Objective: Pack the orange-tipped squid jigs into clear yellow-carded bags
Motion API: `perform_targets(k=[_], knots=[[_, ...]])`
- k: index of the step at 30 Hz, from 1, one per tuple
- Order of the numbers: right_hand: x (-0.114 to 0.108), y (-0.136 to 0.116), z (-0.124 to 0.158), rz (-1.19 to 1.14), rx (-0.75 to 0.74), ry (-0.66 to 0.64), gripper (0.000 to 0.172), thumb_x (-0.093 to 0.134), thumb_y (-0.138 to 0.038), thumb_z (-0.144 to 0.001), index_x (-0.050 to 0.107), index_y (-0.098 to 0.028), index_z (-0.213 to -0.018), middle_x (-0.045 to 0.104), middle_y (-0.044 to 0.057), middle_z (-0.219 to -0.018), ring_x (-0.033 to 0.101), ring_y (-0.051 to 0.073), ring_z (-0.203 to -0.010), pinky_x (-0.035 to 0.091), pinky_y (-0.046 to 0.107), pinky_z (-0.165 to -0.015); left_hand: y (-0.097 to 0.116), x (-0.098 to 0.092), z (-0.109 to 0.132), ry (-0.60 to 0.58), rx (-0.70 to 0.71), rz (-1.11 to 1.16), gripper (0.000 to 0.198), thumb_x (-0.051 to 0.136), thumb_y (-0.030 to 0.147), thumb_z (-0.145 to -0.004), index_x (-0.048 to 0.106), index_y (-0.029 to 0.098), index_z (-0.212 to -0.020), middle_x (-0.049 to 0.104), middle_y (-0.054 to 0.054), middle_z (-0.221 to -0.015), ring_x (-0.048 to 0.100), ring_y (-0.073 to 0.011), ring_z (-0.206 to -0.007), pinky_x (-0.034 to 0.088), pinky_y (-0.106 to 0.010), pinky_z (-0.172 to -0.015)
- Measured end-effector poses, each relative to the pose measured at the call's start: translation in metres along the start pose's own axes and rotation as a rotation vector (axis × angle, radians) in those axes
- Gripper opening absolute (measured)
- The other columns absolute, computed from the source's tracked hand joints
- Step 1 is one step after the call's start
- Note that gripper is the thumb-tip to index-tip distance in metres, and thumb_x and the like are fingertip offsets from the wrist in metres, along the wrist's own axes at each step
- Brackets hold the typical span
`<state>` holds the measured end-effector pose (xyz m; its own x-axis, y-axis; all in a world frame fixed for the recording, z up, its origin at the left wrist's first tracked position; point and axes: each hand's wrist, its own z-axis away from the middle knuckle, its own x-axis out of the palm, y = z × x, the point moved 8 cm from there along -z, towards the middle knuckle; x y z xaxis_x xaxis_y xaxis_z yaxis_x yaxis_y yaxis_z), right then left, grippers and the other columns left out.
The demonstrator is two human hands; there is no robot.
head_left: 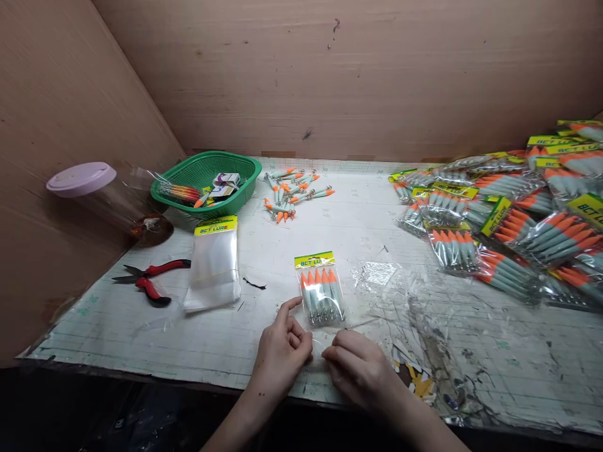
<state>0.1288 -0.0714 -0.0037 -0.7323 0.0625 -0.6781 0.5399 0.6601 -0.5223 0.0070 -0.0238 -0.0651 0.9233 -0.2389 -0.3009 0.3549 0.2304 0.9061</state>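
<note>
A clear plastic bag of fishing lures [323,292] lies flat in front of me, with a yellow header at its far end. Inside it, several orange-tipped, pale grey lures sit side by side, hooks toward me. At the bag's near end, my left hand [284,348] pinches thin clear plastic [319,344] between thumb and fingers, its index finger reaching along the bag's left edge. My right hand [355,364] is closed in a pinch on the same clear plastic, just right of the left. Whether this plastic is the bag's flap or a separate strip, I cannot tell.
Loose lures [292,191] lie at the back. Left stand a green basket [245,188], a stack of empty bags [213,270], red-handled pliers [151,276] and a lidded clear jar [110,207]. Packed lures [509,232] pile up right, near a scrap of clear plastic [378,274].
</note>
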Motion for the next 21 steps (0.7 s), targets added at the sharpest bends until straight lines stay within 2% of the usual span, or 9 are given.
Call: perform_targets(k=[3,6,7,9,11,14,17,21], knots=[[-0.018,0.018,0.016,-0.285,0.226,-0.033,0.015,0.046,-0.012,-0.087,0.059,-0.017,-0.083,0.053,0.001,-0.068,0.051,0.010,-0.058,0.040,0.020,-0.050,-0.001,0.002,0.001,-0.015,-0.017,0.018,0.054,0.055,0.022,-0.074,0.041,0.020,-0.127,0.049,0.010,-0.058,0.058,-0.0113,-0.047,0.046,-0.022,-0.050],[-0.039,0.029,0.027,-0.329,0.378,0.012,0.012,0.048,-0.013,-0.088,0.059,-0.019,-0.084,0.054,0.001,-0.070,0.053,0.010,-0.059,0.042,0.020,-0.049,-0.002,0.003,0.001,-0.033,-0.025,0.019,0.055,0.055,0.023,-0.075,0.041,0.020,-0.128,0.051,0.010,-0.059,0.060,-0.0115,-0.048,0.048,-0.023,-0.052],[-0.043,0.028,0.026,-0.275,0.362,0.019,0.012,0.049,-0.013,-0.088,0.059,-0.019,-0.087,0.055,0.002,-0.073,0.054,0.011,-0.061,0.042,0.020,-0.050,-0.002,0.003,0.001,-0.035,-0.026,0.017,0.055,0.055,0.023,-0.075,0.041,0.021,-0.128,0.051,0.010,-0.059,0.060,-0.0116,-0.049,0.048,-0.023,-0.053],[-0.041,0.016,0.017,-0.077,0.220,0.005,0.014,0.049,-0.011,-0.088,0.060,-0.017,-0.095,0.057,0.004,-0.077,0.055,0.012,-0.065,0.043,0.022,-0.053,-0.002,0.002,0.001,-0.036,-0.028,0.017,0.055,0.055,0.023,-0.074,0.041,0.020,-0.128,0.051,0.010,-0.059,0.060,-0.0117,-0.048,0.048,-0.023,-0.053],[-0.026,-0.001,0.006,0.162,0.017,-0.029,0.016,0.048,-0.009,-0.088,0.061,-0.013,-0.095,0.058,0.005,-0.073,0.052,0.014,-0.064,0.041,0.027,-0.055,-0.002,0.002,0.000,-0.032,-0.028,0.023,0.056,0.056,0.024,-0.074,0.042,0.020,-0.128,0.050,0.010,-0.058,0.059,-0.0114,-0.047,0.048,-0.023,-0.052],[0.004,-0.017,-0.006,0.372,-0.198,-0.077,0.023,0.042,-0.007,-0.090,0.062,-0.012,-0.078,0.053,0.003,-0.063,0.044,0.015,-0.059,0.034,0.030,-0.053,-0.001,0.001,-0.001,-0.021,-0.014,0.021,0.055,0.055,0.024,-0.073,0.043,0.019,-0.127,0.049,0.010,-0.057,0.054,-0.0101,-0.045,0.046,-0.023,-0.051],[0.017,-0.019,-0.011,0.328,-0.236,-0.095,0.037,0.035,-0.005,-0.092,0.056,-0.013,-0.063,0.050,0.003,-0.062,0.040,0.014,-0.057,0.032,0.030,-0.053,0.001,0.001,-0.002,-0.009,0.001,-0.014,0.055,0.055,0.022,-0.071,0.045,0.019,-0.125,0.049,0.010,-0.056,0.051,-0.0096,-0.046,0.043,-0.021,-0.049],[0.014,-0.013,-0.010,0.216,-0.192,-0.084,0.038,0.034,-0.004,-0.092,0.053,-0.014,-0.060,0.046,0.002,-0.060,0.036,0.012,-0.056,0.031,0.026,-0.051,0.002,0.000,-0.001,0.006,-0.008,-0.035,0.055,0.055,0.022,-0.071,0.045,0.018,-0.125,0.049,0.010,-0.056,0.051,-0.0103,-0.046,0.044,-0.022,-0.050]])
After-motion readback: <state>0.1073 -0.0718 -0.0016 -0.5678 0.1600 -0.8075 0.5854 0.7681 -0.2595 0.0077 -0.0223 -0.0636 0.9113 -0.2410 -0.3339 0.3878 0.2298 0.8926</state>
